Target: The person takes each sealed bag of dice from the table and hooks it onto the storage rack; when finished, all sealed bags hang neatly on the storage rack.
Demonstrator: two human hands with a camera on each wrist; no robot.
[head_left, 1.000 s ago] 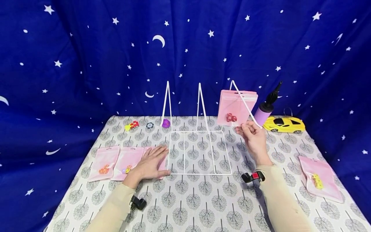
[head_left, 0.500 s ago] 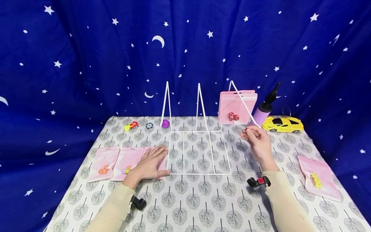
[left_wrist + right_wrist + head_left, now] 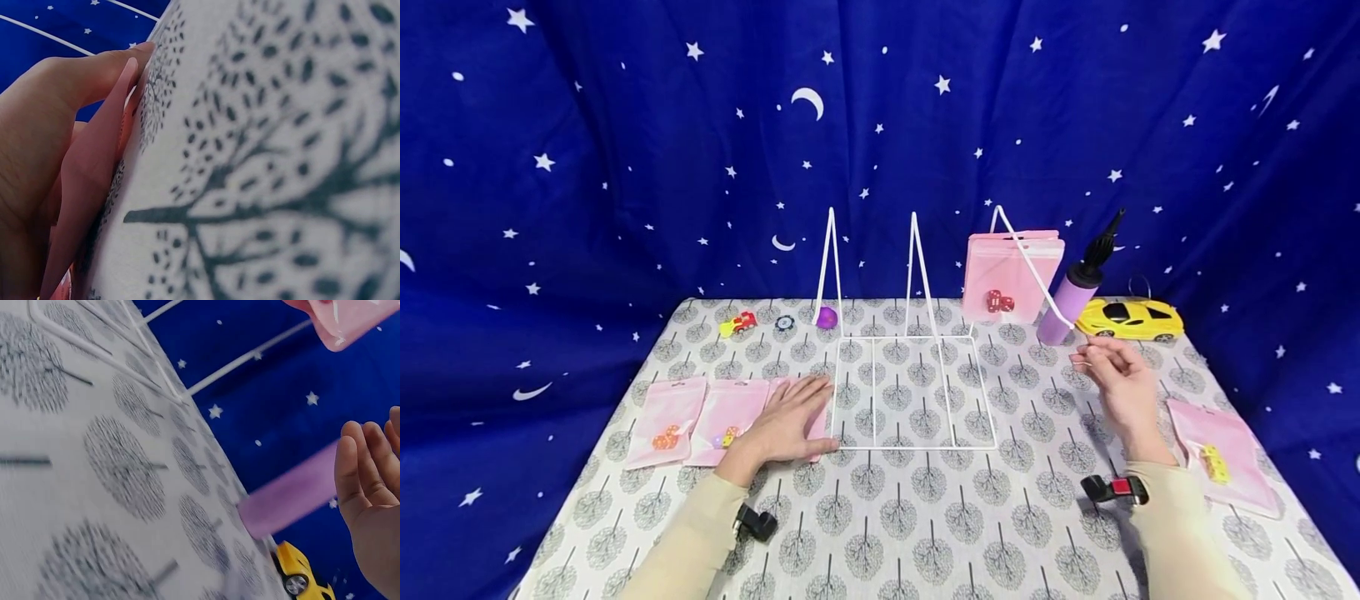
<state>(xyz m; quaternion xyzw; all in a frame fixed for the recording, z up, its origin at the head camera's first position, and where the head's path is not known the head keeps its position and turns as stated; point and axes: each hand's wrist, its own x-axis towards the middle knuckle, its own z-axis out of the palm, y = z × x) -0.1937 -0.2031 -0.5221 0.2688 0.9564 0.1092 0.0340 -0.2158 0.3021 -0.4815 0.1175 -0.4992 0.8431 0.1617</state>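
My left hand (image 3: 790,421) lies flat with spread fingers over a pink pouch (image 3: 817,425) beside the rack's left edge. Most of that pouch is hidden under the palm; in the left wrist view the pouch (image 3: 94,162) bulges up by the thumb. On the right, my right hand (image 3: 1123,383) is in the air above the cloth, fingers loosely bent and holding nothing. A white wire rack (image 3: 917,448) stands in the middle with several upright prongs. From its right prong hang pink pouches (image 3: 1011,275), the front one showing red dice (image 3: 1000,302).
Two more pink pouches with dice, the outer pouch (image 3: 666,417) and the inner pouch (image 3: 726,417), lie at left. Another pouch (image 3: 1225,458) lies at right. Behind are a purple pump (image 3: 1066,308), a yellow toy car (image 3: 1131,320), a purple ball (image 3: 827,318) and a small toy vehicle (image 3: 739,323).
My right hand has let go of the hanging pouch's lower edge and moved right and down, away from the rack. The pouch hangs by itself. My left hand has stayed put.
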